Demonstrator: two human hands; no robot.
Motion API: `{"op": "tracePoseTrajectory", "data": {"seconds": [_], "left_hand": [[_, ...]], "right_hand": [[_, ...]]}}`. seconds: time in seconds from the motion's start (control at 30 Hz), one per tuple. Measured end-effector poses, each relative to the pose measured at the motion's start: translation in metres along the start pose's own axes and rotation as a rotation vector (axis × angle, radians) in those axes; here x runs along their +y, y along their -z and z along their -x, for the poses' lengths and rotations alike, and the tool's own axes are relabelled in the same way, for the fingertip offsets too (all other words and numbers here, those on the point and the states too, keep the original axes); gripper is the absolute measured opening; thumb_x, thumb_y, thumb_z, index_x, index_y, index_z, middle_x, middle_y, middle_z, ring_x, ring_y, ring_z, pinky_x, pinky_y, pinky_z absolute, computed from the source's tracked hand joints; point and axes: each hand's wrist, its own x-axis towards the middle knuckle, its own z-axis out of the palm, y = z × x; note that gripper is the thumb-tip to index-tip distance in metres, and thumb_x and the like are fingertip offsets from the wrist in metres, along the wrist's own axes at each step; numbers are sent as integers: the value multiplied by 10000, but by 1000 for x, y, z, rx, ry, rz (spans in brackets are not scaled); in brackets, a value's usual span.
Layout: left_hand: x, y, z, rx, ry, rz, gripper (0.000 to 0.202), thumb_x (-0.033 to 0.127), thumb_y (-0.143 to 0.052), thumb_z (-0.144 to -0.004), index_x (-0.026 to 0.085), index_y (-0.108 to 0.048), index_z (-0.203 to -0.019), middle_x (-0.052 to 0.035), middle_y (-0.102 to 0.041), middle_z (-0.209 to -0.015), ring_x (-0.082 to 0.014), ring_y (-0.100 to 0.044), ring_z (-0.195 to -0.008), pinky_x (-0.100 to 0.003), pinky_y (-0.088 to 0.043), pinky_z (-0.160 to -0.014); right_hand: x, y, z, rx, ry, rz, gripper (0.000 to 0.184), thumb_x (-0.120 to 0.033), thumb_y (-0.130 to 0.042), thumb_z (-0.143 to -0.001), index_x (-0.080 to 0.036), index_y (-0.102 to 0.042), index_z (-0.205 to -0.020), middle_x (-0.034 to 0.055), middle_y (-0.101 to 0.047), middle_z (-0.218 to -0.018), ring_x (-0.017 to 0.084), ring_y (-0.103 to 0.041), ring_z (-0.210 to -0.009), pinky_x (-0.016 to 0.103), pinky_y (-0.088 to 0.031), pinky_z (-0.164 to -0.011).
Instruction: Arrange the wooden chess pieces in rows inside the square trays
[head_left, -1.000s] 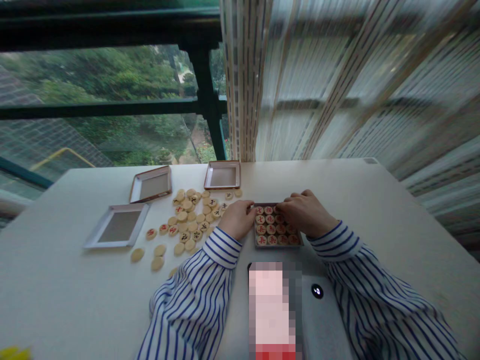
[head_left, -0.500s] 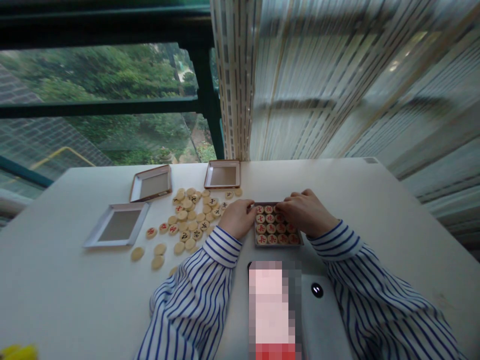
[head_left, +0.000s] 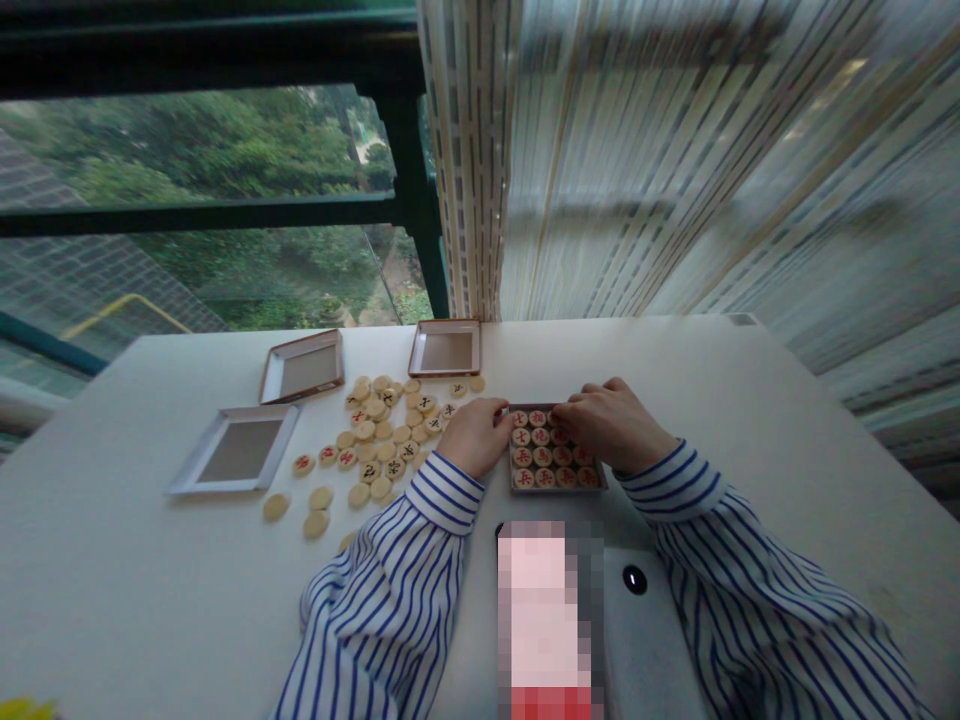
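A small square box (head_left: 556, 487) on the white table (head_left: 750, 420) is filled with round wooden chess pieces (head_left: 541, 457) marked in red. My left hand (head_left: 475, 434) rests against the box's left side, fingers curled at its far left corner. My right hand (head_left: 611, 423) lies over the far right part of the box, its curled fingertips down on the pieces there. Whether those fingers pinch a piece is hidden. Both arms wear blue-striped white sleeves.
Several loose chess pieces (head_left: 375, 440) lie scattered left of the box. Three empty tray-like box halves sit on the table: one at the left (head_left: 237, 452), one further back (head_left: 302, 367), one at the back middle (head_left: 445, 349). A window and striped curtain stand behind.
Almost nothing has moved. Both hands stay at the box, and the camera view has shifted slightly.
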Motion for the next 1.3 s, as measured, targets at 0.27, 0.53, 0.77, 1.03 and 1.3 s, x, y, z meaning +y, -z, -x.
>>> {"op": "tracePoseTrajectory", "data": {"seconds": [0.27,0.53,0.77,1.03,1.3], "left_hand": [[-1,0,-1,1,-1,-5,303,318,-432,-803,179,-640,-974,-63,-674,-871,-166,-600,-797,-259,-434,-716],[0,0,1,7,-12,-7,308,319,-424,-811,178,-634,-985,-64,-673,-883,-165,-599,-806,-260,-432,-726],[1,1,0,-18,-1,-18,305,319,-419,-815,181,-633,-984,-60,-672,-890,-164,-597,-821,-255,-430,-729],[4,4,2,-8,33,-8,337,314,-432,-808,160,-607,-1052,-76,-663,-953,-175,-593,-872,-263,-428,-780],[6,4,3,0,23,-3,342,297,-427,-812,150,-597,-1071,-84,-659,-967,-174,-592,-873,-264,-429,-782]], "right_hand": [[0,-1,1,21,8,-3,164,-280,-453,-825,-226,-607,-822,36,-658,-822,197,-532,-812,340,-209,-639],[1,-1,1,16,6,-1,143,-236,-452,-820,-226,-591,-853,34,-661,-848,195,-537,-830,337,-224,-658],[0,3,2,-19,-17,-18,188,-263,-423,-843,-210,-602,-867,64,-663,-876,192,-535,-857,339,-236,-679],[3,13,5,13,-30,-12,196,-264,-424,-833,-201,-601,-888,67,-662,-863,194,-547,-852,324,-256,-681],[9,14,6,30,-81,15,265,-272,-367,-847,-179,-599,-934,80,-659,-887,183,-577,-821,297,-316,-655]]}}
